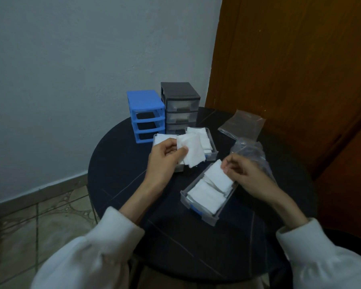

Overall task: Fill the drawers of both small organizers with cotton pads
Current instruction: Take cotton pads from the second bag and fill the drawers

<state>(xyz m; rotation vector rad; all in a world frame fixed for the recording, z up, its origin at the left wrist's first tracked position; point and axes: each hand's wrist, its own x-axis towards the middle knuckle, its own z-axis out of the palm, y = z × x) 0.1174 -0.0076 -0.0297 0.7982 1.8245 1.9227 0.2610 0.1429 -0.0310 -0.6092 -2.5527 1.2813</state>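
Pale wall (71, 59) and a wooden door (290, 69) frame the corner I'm watching, with a round dark table (123, 163) pushed into it. At the table's far edge stand the blue organizer (144, 103), its three slots showing dark and drawerless, and just beside it the grey organizer (178, 94) with its drawers in. Three loose drawers lie on the table: the near drawer (198, 207), packed with white pads, and two far drawers (214, 152) beyond my left hand (165, 161). Crumpled plastic bags (244, 126) lie to the right.

My left hand pinches a fanned sheaf of cotton pads (193, 150) between thumb and fingers, held above the far drawers. My right hand (244, 174) has its fingertips closed on the upper edge of a pad stack (219, 176) standing tilted in the near drawer's far end.

These pads look feather-light, soft and floppy, so I judge they will splay or slip apart unless gripped as a stack, squeezed across the flat faces near one edge.
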